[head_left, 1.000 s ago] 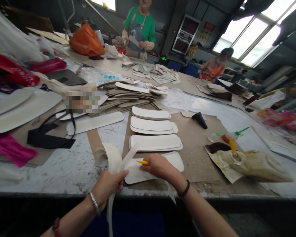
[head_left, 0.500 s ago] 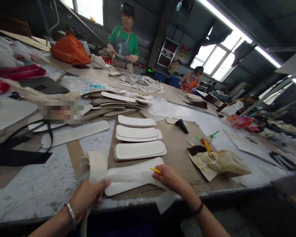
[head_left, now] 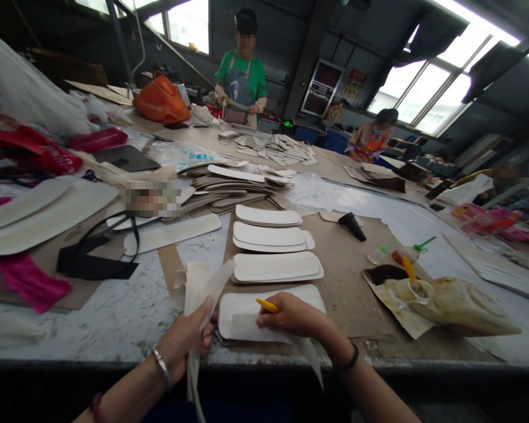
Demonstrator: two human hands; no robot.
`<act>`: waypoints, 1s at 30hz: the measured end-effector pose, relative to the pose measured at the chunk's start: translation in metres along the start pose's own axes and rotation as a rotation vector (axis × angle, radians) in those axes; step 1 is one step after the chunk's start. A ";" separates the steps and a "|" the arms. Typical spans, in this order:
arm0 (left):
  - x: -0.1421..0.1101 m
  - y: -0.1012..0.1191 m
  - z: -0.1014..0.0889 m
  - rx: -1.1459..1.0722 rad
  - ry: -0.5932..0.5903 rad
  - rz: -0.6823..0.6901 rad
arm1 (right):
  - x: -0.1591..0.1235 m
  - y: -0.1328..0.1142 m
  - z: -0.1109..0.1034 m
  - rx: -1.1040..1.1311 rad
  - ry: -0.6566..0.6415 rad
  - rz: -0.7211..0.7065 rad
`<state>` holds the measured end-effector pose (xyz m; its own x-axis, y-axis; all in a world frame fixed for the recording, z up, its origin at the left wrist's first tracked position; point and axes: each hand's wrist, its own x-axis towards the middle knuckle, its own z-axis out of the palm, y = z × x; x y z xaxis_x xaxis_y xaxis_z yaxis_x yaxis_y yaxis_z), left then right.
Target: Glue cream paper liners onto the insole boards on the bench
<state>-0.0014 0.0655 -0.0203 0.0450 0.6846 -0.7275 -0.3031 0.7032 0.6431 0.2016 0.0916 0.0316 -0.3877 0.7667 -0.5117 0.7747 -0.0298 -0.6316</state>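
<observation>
The left hand (head_left: 191, 338) keeps its grip clamped around a bundle of pale strips (head_left: 197, 288), long axis running near to far: lower ends hang below the grip past the edge of the bench (head_left: 114, 317), upper ends fan out beyond it, and one leans off to the right. Right of that grip, the right hand (head_left: 293, 317) is closed on a yellow stick (head_left: 267, 305), its tip pointing left; whether those fingers also pinch the translucent strip (head_left: 251, 329) beneath them I cannot tell. That strip runs left to right under the right grip, its right end slanting down over the bench edge. Both lie over a round-ended white panel (head_left: 233, 302), long axis also left to right. Well right of the right grip, a stained bottle (head_left: 467, 302) lies on its side, base pointing right. Directly beyond the right grip, three stacks of white panels (head_left: 275, 267) lie crosswise, one behind another. A black cone (head_left: 351, 226) sits beyond and right of it. Farther off are a larger pile of panels (head_left: 229, 185), an orange bag (head_left: 161, 100) and a person in green (head_left: 240, 82).
</observation>
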 end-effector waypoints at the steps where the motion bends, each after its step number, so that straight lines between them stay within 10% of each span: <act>1: 0.001 0.000 0.000 -0.002 -0.008 0.002 | 0.004 0.000 0.000 0.002 -0.003 0.002; 30: 0.027 -0.013 -0.005 0.528 0.049 0.244 | 0.011 0.002 -0.001 -0.419 0.084 0.092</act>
<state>-0.0010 0.0737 -0.0489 -0.0142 0.8380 -0.5455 0.2168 0.5351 0.8165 0.1995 0.1008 0.0249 -0.2790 0.8230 -0.4949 0.9467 0.1492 -0.2855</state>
